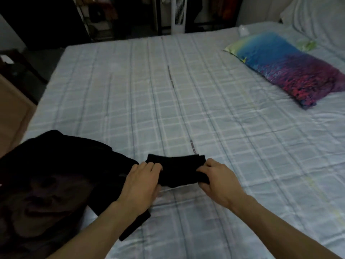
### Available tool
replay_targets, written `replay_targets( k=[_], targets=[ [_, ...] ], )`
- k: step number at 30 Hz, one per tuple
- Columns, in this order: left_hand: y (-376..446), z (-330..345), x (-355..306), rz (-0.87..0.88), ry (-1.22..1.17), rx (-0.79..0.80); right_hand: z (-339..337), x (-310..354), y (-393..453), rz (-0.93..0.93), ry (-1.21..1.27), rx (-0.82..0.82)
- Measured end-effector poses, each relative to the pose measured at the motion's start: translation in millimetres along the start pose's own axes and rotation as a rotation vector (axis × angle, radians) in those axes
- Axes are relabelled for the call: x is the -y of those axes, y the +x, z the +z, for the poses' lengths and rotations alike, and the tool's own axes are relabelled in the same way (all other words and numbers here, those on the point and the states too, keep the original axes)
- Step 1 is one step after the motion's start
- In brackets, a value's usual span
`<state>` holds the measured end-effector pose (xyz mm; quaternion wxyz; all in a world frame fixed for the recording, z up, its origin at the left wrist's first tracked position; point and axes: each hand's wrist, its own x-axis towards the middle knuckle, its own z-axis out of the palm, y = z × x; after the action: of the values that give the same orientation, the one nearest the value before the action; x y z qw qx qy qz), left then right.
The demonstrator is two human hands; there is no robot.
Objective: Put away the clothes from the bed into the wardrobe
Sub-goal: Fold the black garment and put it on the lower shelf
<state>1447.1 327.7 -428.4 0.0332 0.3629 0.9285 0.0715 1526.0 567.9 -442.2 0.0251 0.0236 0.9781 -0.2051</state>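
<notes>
Gripping a small folded black cloth garment (177,171) at both ends: left hand (143,181), right hand (217,179), low over the pale-blue checked bed (168,101). Larger black garment (52,184) lies left. No legible writing.

No readable text, label, brand, number or sign shows anywhere in this view.

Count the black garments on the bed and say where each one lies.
2. A small folded black piece sits near the bed's front edge, gripped by the left hand and right hand. A larger black garment lies spread at front left. More could be hidden beneath it.
</notes>
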Motion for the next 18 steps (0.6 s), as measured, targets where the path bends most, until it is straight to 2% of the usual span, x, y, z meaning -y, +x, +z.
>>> replay_targets(
  k=[5,10,18],
  targets=[
    [-26,-76,-4,-0.032,-0.198,0.009,-70,48,-21,-0.038,-0.021,0.048],
    [-67,-155,-8,0.032,-0.259,-0.056,-143,105,-55,-0.083,0.015,0.027],
    [-137,-304,-24,0.104,-0.234,-0.334,-274,212,-113,-0.206,-0.052,-0.223]
  ],
)
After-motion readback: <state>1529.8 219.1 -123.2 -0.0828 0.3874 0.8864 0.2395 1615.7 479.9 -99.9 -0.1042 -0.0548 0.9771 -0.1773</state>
